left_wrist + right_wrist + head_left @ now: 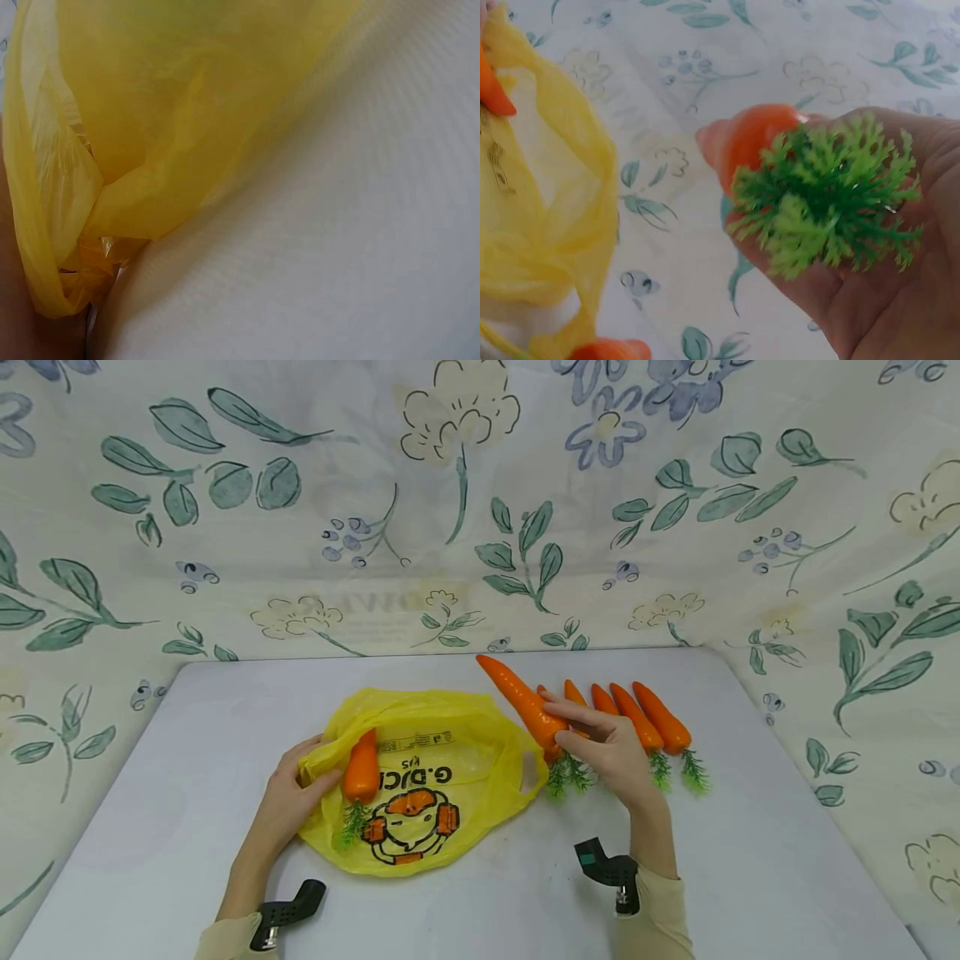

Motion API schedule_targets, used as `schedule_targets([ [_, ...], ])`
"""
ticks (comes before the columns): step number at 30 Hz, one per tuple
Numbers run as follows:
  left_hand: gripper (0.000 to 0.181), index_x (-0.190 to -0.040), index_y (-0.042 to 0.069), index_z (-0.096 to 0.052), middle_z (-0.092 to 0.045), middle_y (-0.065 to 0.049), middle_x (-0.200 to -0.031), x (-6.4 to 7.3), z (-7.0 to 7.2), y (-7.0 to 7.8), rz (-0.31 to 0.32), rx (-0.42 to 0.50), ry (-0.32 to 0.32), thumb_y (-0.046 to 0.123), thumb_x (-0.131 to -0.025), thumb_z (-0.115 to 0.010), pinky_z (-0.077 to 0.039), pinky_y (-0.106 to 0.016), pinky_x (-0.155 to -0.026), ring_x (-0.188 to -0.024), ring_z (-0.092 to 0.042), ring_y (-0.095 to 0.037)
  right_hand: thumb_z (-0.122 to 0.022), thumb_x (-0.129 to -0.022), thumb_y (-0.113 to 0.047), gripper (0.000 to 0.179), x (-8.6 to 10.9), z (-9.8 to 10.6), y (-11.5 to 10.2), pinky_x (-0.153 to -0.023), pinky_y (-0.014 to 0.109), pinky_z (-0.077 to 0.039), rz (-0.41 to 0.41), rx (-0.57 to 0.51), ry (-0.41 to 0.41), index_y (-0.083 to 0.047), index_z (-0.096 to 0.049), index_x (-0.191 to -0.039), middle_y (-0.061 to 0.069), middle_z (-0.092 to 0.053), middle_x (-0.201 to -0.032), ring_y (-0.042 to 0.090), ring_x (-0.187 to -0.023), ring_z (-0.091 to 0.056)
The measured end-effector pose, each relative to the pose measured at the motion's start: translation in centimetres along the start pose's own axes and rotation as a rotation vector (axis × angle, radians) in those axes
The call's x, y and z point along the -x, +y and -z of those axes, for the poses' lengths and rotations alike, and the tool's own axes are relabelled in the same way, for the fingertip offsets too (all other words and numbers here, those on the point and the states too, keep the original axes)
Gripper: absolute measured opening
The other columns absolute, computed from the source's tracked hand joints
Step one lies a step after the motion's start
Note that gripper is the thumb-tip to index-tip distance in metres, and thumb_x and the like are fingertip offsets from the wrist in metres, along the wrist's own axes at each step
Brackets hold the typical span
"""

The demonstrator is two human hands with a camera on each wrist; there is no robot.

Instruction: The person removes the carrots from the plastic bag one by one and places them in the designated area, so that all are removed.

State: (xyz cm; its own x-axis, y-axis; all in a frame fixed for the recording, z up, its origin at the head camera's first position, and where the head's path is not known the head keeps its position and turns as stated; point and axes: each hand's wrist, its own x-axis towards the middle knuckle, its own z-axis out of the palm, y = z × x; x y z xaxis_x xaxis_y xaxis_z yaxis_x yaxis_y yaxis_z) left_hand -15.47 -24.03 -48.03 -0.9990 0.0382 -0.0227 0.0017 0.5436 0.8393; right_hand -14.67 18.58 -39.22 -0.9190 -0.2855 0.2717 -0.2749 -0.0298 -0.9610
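Observation:
A yellow plastic bag with a printed cartoon face lies open on the white table, its mouth spread toward the back. My left hand grips the bag's left edge, thumb in front. Beside that thumb, a carrot with a green top lies in the bag. My right hand holds another carrot by its thick end, tip pointing up and left over the bag's right side. In the right wrist view the held carrot's leafy top hangs before the palm.
Several more carrots lie in a row right of the bag, tips toward the back, partly hidden behind my right hand. The white table ends at a flower-patterned cloth behind and at the sides.

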Motion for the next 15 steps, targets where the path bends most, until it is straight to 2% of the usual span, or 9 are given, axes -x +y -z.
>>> schedule_targets([
  [6,0.067,-0.149,0.001,-0.038,-0.026,-0.024,-0.157,0.0,-0.1,0.1,-0.007,0.004,-0.002,0.033,-0.096,-0.063,-0.025,-0.065,-0.110,-0.141,-0.026,-0.046,-0.065,-0.094,-0.005,0.037,0.6,1.8,-0.4,-0.095,0.024,-0.050,-0.069,0.120,0.098,0.005,-0.062,-0.130,0.009,-0.056,-0.143,0.017,-0.137,-0.046],
  [9,0.068,-0.149,0.001,-0.037,-0.026,-0.024,-0.157,0.0,-0.1,0.1,-0.011,0.014,-0.001,0.033,-0.096,-0.063,-0.025,-0.065,-0.110,-0.140,-0.027,-0.046,-0.065,-0.095,-0.007,0.037,1.0,3.0,-0.3,-0.097,0.021,-0.047,-0.068,0.159,0.142,0.004,-0.061,-0.130,0.010,-0.055,-0.144,0.017,-0.141,-0.040],
  [15,0.068,-0.149,0.001,-0.038,-0.026,-0.024,-0.157,0.1,-0.1,0.1,-0.010,0.011,0.008,0.035,-0.096,-0.063,-0.024,-0.067,-0.110,-0.140,-0.026,-0.047,-0.064,-0.096,-0.008,0.037,2.0,5.4,-0.5,-0.098,0.017,-0.045,-0.062,0.172,0.209,0.005,-0.061,-0.131,0.002,-0.058,-0.142,0.008,-0.139,-0.041],
])
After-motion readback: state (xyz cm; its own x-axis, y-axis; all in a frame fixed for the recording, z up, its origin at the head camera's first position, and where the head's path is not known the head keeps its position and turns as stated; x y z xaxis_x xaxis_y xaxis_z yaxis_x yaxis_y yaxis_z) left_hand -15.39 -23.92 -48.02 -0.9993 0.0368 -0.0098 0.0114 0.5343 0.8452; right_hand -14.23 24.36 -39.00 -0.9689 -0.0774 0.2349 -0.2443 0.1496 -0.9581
